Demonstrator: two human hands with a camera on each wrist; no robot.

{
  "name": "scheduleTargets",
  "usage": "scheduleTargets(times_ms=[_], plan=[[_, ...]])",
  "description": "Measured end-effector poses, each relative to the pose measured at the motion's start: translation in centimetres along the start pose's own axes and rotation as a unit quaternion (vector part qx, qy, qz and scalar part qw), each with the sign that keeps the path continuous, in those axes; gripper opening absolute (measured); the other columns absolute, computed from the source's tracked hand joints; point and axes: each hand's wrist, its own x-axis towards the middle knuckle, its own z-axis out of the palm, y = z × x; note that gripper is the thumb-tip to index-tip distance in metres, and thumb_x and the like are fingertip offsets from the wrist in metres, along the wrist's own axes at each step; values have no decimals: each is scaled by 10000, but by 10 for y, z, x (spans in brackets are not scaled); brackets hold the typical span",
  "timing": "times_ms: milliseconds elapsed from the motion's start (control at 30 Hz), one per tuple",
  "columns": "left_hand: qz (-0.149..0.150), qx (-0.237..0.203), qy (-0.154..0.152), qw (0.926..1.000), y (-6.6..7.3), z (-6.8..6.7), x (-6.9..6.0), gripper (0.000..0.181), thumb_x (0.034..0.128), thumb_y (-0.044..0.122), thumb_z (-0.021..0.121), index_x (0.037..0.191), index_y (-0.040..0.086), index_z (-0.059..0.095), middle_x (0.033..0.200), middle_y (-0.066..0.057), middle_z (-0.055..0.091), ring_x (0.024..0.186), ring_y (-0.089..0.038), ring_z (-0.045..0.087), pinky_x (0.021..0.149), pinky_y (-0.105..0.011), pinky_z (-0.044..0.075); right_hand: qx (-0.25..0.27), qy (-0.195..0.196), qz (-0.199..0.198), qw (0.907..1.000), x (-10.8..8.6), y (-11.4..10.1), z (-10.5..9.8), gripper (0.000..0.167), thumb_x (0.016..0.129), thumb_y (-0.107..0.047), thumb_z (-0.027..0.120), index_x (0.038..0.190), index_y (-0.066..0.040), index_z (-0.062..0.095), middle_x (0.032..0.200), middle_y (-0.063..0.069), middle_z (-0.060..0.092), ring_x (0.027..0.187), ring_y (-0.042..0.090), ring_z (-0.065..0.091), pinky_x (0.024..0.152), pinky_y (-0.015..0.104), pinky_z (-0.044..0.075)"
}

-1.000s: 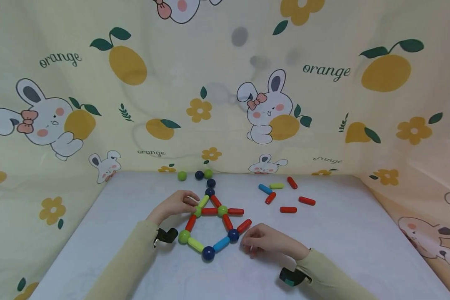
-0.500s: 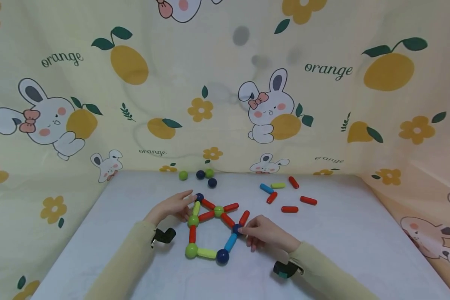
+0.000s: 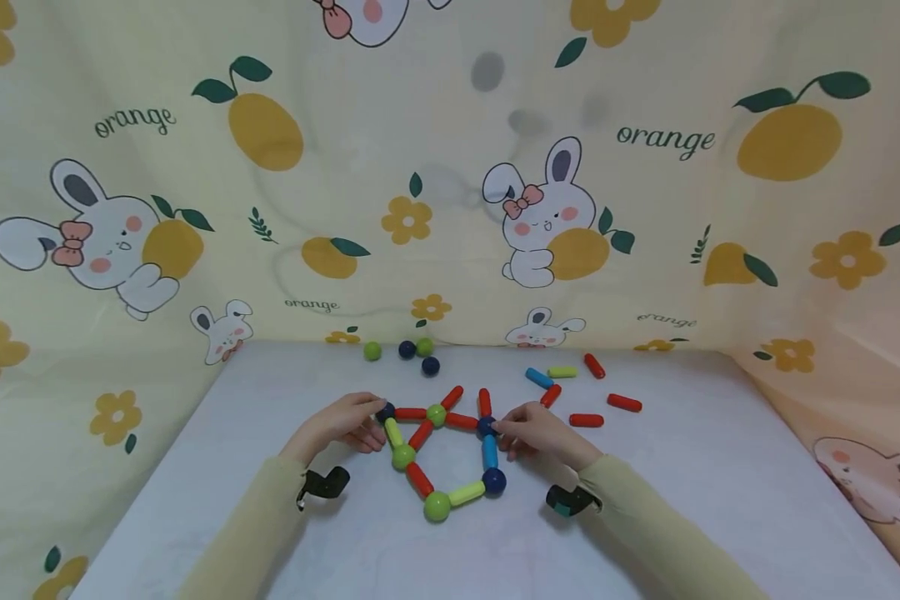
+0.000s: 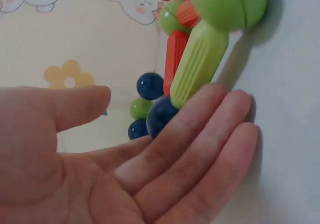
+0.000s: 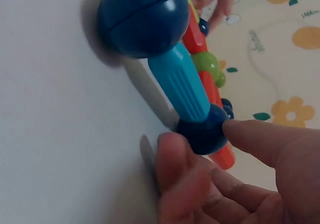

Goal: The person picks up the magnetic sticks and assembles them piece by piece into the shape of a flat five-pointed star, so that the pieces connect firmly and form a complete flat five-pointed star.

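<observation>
A linked shape of magnetic rods and balls lies flat on the table, a triangle joined to a five-sided ring. My left hand (image 3: 341,427) touches the dark blue ball (image 3: 386,411) at its left corner with extended fingers; in the left wrist view the thumb stands apart from that ball. At the right corner my right hand (image 3: 546,435) pinches another dark blue ball (image 5: 205,129), thumb against its side. A blue rod (image 3: 491,452) runs from there to a dark blue ball (image 3: 494,481). A green ball (image 3: 437,507) forms the front corner. Two red rods (image 3: 483,402) stick out at the back.
Loose dark blue balls (image 3: 431,366) and green balls (image 3: 372,351) lie at the table's back edge. Several loose rods, among them a red rod (image 3: 625,403) and a blue rod (image 3: 539,378), lie back right. A printed cloth (image 3: 450,208) hangs behind the table (image 3: 330,550).
The whole linked shape has turned counter-clockwise on the table. My left hand went from the triangle's side to its corner ball; my right hand took hold of the right ball and moved it backward.
</observation>
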Motion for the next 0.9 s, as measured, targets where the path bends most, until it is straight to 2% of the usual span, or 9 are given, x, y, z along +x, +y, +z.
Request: scheduleTargets(times_ms=[167,300,400,500,600,700,900], plan=[[35,32,159,9999,-5,-5,-3,439,1017,283,460,1326,-28,474,898,-155,664,729,-249,677,675,-347,575,85,-407,103,9991,-17,-4,-2,400,929,-342,625,1154,-12,612,852,96,680,648,231,649,581,272,542],[118,206,467,9986,-9,-10,-3,343,996,237,520,1209,-24,583,895,-139,655,706,-216,657,672,-323,572,-277,-745,128,9968,-35,-11,7,453,882,-405,671,1153,-49,603,852,82,664,614,232,654,522,292,544],[261,263,699,9969,-11,-9,-2,245,965,183,579,1081,-22,646,867,-121,653,689,-194,637,667,-312,570,-755,-655,-18,9950,-43,-12,16,448,832,-396,731,1119,-74,610,832,53,627,571,206,633,493,289,533],[470,326,731,9957,-11,-6,-2,188,936,154,623,1001,-18,662,860,-99,651,689,-191,632,668,-316,569,-967,-377,-99,9945,-49,-8,18,407,812,-337,764,1090,-78,619,819,43,601,557,195,606,501,294,530],[618,440,571,9955,-13,-3,-3,172,913,158,657,990,5,677,860,-83,651,695,-195,628,671,-319,567,-870,-101,-102,9961,-52,-2,11,370,814,-280,769,1080,-66,628,821,50,593,600,202,594,551,309,536],[733,526,215,9957,-17,2,-6,198,901,180,678,1020,23,694,884,-68,660,718,-189,620,686,-316,564,-704,161,-141,9973,-53,5,-2,340,826,-246,760,1077,-53,637,835,59,589,659,207,589,607,322,536],[902,155,-424,9949,-23,24,-19,226,876,189,708,1041,34,703,929,-61,676,773,-181,632,704,-325,569,-496,564,-85,9971,-50,16,-27,327,852,-202,734,1110,-32,628,890,69,609,743,212,601,657,334,552]])
